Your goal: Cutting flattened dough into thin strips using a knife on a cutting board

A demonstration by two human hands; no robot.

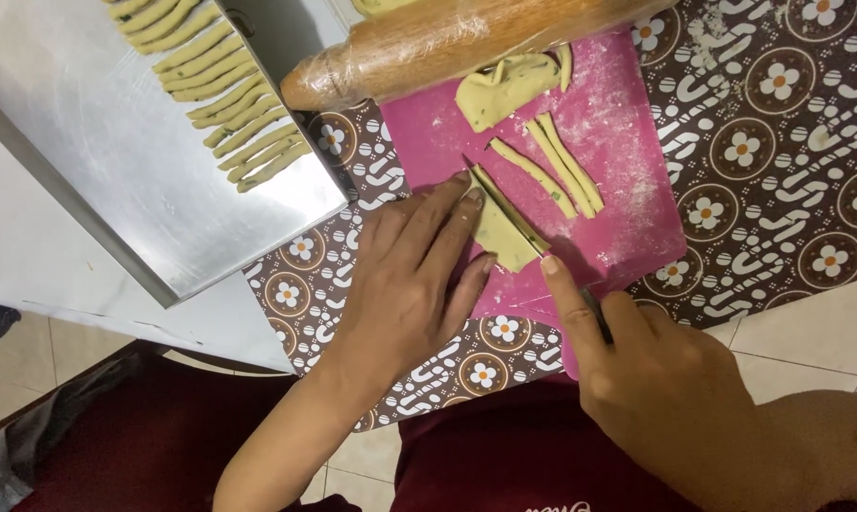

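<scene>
Two hands are seen above a patterned brown cloth (779, 142). A metal tray (115, 161) with rows of dough sticks (229, 104) is set at the left, a wrapped rolling pin (447, 43) beside it. On the pink mat (627, 190), flat dough (499, 237) is pressed under the spread left hand (414, 275). A knife (523, 223) is pinched by the right hand (651, 370), its blade laid on the dough. Cut strips (556, 171) are left nearby.

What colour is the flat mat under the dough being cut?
Bright pink mat, dusted with white flour; seen in the head view.
</scene>
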